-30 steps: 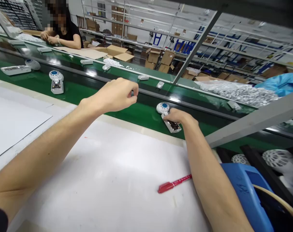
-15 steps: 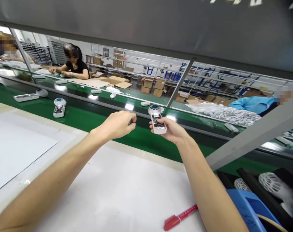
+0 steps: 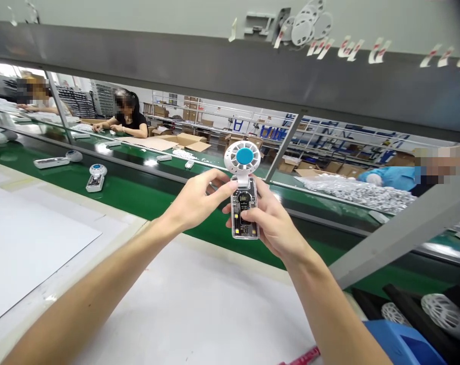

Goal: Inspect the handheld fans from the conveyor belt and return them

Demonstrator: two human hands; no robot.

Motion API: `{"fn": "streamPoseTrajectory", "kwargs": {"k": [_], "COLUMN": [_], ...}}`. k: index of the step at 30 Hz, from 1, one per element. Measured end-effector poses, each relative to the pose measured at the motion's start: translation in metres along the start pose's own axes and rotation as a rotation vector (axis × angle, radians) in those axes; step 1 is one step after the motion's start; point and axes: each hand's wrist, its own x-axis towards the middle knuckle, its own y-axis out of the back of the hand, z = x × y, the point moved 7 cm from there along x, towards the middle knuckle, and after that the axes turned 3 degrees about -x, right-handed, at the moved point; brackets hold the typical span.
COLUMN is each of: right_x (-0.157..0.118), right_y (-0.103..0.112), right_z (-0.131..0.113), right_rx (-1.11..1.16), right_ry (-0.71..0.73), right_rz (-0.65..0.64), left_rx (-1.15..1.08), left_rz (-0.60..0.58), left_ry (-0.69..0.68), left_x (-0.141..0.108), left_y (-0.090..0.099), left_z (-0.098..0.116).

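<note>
A small white handheld fan (image 3: 242, 161) with a blue hub stands upright before me, its see-through handle showing a dark circuit board. My right hand (image 3: 273, 215) is closed around the handle from the right, thumb lying across its front. From the left, my left hand (image 3: 199, 197) pinches the fan near its neck, the thumb at the handle's upper corner; its other fingers are partly hidden. On the green conveyor belt to the left lie a second fan (image 3: 96, 178) and, beyond it, a third fan (image 3: 57, 161).
A white worktable (image 3: 199, 304) spreads below my arms, with a white sheet (image 3: 32, 238) at left and a red marker (image 3: 304, 357) at the front. A blue container (image 3: 405, 342) and white fan grilles (image 3: 443, 310) sit at right. A slanted post (image 3: 389, 228) rises there. Co-workers sit across the belt.
My right hand has raised the fan and brought it closer, its face now turned to me. My left hand has moved right and taken hold near the neck. The view has tilted up.
</note>
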Motion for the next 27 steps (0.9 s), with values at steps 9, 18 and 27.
{"fn": "streamPoseTrajectory", "kwargs": {"k": [9,18,27], "right_x": [-0.010,-0.011,-0.016], "right_y": [-0.025,-0.029,-0.028], "right_z": [-0.002,0.000,-0.003], "right_rx": [0.035,-0.038,-0.090], "right_ry": [0.042,0.082,0.030], "right_rz": [-0.130,-0.164,-0.183], "left_rx": [-0.197,-0.169,-0.104], "left_rz": [0.006,0.051,0.112], "left_ry": [-0.008,0.046,0.025], "left_x": [-0.004,-0.007,-0.009], "left_y": [-0.002,0.001,0.006], "left_z": [0.010,0.005,0.006]}}
